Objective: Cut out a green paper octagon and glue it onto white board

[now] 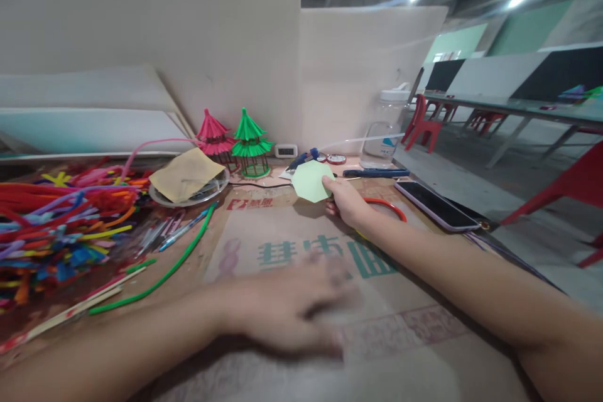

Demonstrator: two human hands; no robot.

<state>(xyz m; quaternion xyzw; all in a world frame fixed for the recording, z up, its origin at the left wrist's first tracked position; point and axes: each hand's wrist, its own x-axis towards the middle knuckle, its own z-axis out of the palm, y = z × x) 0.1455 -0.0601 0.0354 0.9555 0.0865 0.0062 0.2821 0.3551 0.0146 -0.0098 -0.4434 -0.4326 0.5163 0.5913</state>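
Note:
My right hand (346, 200) reaches to the middle of the table and pinches the right edge of a pale green paper octagon (311, 182) between thumb and fingers. The paper is tilted up towards me. My left hand (292, 308) is nearer, over the printed brown cardboard (254, 232), smeared by motion. Its thumb stands apart from the outstretched fingers, with nothing visible in them. Just behind the paper lies a blue glue gun (306, 157), partly covered. An orange ring (386, 204) lies beside my right wrist, partly hidden.
Pink (214, 135) and green (251, 144) pagoda models stand at the back. On the left are a pile of pipe cleaners (61, 226) and a plate (221, 188) bearing yellowish sandpaper. A water bottle (384, 132), blue-handled tool (377, 173) and phone (438, 206) sit on the right.

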